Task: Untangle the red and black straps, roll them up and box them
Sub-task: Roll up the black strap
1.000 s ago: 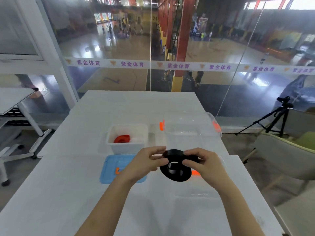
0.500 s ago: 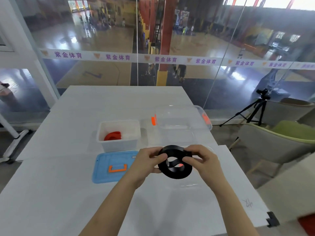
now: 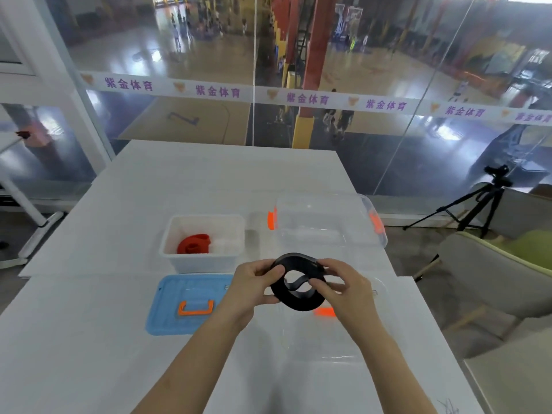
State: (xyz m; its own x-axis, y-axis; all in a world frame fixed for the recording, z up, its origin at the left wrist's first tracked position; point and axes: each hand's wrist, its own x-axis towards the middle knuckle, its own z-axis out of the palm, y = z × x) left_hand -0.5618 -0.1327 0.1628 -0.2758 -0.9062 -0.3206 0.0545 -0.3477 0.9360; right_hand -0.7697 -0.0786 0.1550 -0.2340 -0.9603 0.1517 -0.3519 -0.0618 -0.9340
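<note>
Both hands, L (image 3: 254,286) & R (image 3: 348,289), pinch black strap (image 3: 298,300) w/ curled fingers just in front of white box (image 3: 206,262), prob coiling it tight; red strap (image 3: 193,244) boxed already.

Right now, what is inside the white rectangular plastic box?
A rolled red strap lies in the white rectangular plastic box, toward its left. The near wall hides the floor's front edge; a pale patch alongside is unclear.
</note>
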